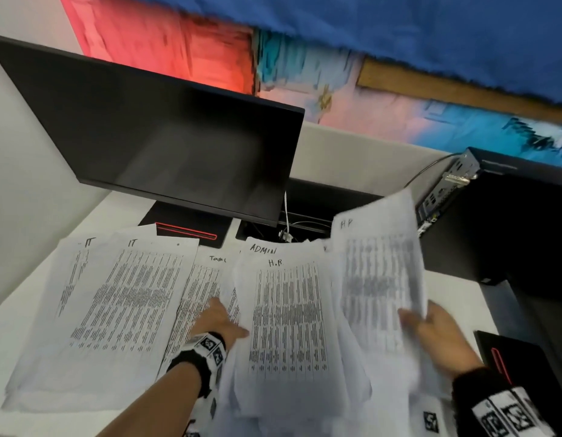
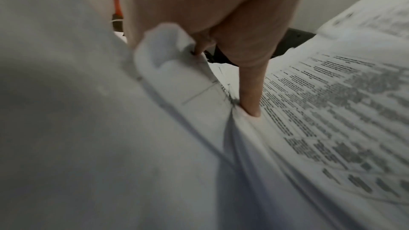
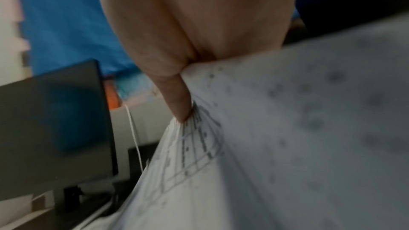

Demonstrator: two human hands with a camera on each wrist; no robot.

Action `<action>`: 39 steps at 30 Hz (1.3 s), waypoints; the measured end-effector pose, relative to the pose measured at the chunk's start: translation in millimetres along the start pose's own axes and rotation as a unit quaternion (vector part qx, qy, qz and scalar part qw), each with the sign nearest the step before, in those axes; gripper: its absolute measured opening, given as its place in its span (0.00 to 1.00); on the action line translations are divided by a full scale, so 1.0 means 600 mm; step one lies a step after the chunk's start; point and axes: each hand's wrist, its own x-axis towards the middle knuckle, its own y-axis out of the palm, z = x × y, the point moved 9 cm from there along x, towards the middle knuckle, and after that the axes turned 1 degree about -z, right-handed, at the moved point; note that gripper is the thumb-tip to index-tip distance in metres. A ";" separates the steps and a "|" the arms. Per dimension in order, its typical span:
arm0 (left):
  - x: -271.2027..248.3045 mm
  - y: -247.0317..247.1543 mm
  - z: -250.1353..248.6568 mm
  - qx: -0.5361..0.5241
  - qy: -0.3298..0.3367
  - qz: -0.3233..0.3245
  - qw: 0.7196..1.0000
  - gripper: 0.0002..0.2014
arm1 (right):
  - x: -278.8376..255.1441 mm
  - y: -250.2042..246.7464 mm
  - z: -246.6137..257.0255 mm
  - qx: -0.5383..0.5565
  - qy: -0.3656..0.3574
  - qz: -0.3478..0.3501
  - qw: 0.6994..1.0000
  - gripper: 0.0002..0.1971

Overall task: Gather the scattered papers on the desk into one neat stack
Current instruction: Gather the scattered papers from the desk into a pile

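I am looking down on a white tabletop [image 1: 11,323] where printed papers [image 1: 122,298] are lying fanned out in an overlapping row in front of a dark monitor [image 1: 166,143]. The sheets on the left are carrying handwritten "IT" headings, the ones further right "ADMIN" and "H.R". My left hand [image 1: 218,320] is reaching in between the middle sheets, and the "H.R" sheet [image 1: 289,316] is lying over its fingers, with the thumb on top of that sheet's left edge. From the left wrist view I am seeing the thumb [image 2: 250,92] pressing down on a printed page while a bunched fold of paper is sitting against the other digits, so this hand is pinching paper. My right hand [image 1: 437,329] is holding a blurred sheet [image 1: 380,272] lifted and tilted off the tabletop at the right end of the row, headed "H.R" as far as I can read it. The right wrist view is showing the thumb [image 3: 179,100] clamped on the crumpled edge of that sheet [image 3: 287,128], the fingers hidden behind it. A small black computer box [image 1: 456,190] is standing at the right behind the raised sheet, and a flat black device [image 1: 519,367] with a red mark is lying near my right wrist.
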 end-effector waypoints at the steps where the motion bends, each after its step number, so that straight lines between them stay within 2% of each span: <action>1: 0.002 -0.002 -0.001 -0.004 -0.001 0.001 1.000 0.57 | -0.012 -0.035 0.046 -0.045 -0.040 -0.040 0.997 0.10; 3: 0.003 -0.003 -0.003 -0.010 0.004 0.010 1.000 0.55 | -0.035 -0.099 0.124 -0.066 -0.100 -0.120 0.985 0.10; 5: 0.007 -0.006 0.000 -0.013 0.013 0.017 1.000 0.51 | -0.064 -0.144 0.192 -0.022 -0.140 -0.159 0.977 0.09; 6: 0.013 -0.008 0.004 -0.019 0.016 0.018 1.000 0.48 | -0.075 -0.157 0.211 0.025 -0.152 -0.167 0.974 0.06; 9: 0.015 -0.019 0.014 -0.031 0.027 0.032 0.999 0.43 | -0.085 -0.163 0.237 0.198 -0.148 -0.125 0.961 0.03; 12: 0.016 -0.028 0.022 -0.079 0.042 0.042 0.995 0.35 | -0.053 -0.128 0.196 0.242 -0.083 -0.082 0.963 0.11; 14: 0.007 -0.031 0.016 -0.129 0.060 0.038 0.989 0.27 | -0.031 -0.088 0.149 0.231 -0.037 -0.061 0.970 0.11; 15: -0.002 -0.033 0.020 -0.157 0.055 0.037 0.985 0.27 | -0.019 -0.059 0.128 0.219 -0.015 -0.049 0.974 0.09; 17: -0.010 -0.031 0.018 -0.213 0.057 0.036 0.975 0.35 | -0.010 0.000 0.080 0.200 0.026 -0.034 0.979 0.05; 19: -0.012 -0.031 0.022 -0.266 0.062 0.035 0.961 0.40 | -0.008 0.072 0.035 0.177 0.065 -0.005 0.982 0.05; 21: -0.011 -0.034 0.025 -0.280 0.066 0.024 0.957 0.40 | -0.004 0.136 -0.016 0.134 0.109 0.026 0.985 0.06; 22: -0.010 -0.036 0.029 -0.277 0.065 0.017 0.959 0.40 | -0.006 0.165 -0.040 0.101 0.140 0.048 0.984 0.07; 24: -0.012 -0.032 0.032 -0.262 0.065 0.020 0.963 0.42 | -0.003 0.205 -0.095 0.036 0.196 0.075 0.977 0.20; 27: -0.012 -0.013 0.028 -0.193 0.063 0.043 0.978 0.49 | 0.025 0.238 -0.146 -0.015 0.201 0.071 0.977 0.33; 29: -0.007 -0.002 0.019 -0.137 0.079 0.053 0.986 0.40 | 0.022 0.249 -0.126 -0.010 0.206 0.087 0.975 0.42; 31: -0.017 -0.002 -0.004 -0.140 0.122 0.059 0.981 0.24 | 0.010 0.254 -0.100 0.011 0.221 0.109 0.969 0.45; 32: -0.021 -0.006 -0.013 -0.156 0.143 0.069 0.975 0.22 | 0.004 0.257 -0.090 0.048 0.230 0.116 0.965 0.48; 35: -0.033 -0.029 -0.020 -0.232 0.169 0.121 0.950 0.23 | -0.011 0.261 -0.069 0.144 0.236 0.133 0.952 0.60; 37: -0.029 -0.043 -0.008 -0.276 0.163 0.151 0.935 0.22 | -0.020 0.266 -0.051 0.204 0.232 0.143 0.940 0.58; 39: -0.023 -0.054 0.007 -0.288 0.152 0.159 0.932 0.23 | -0.025 0.279 -0.044 0.234 0.242 0.163 0.928 0.62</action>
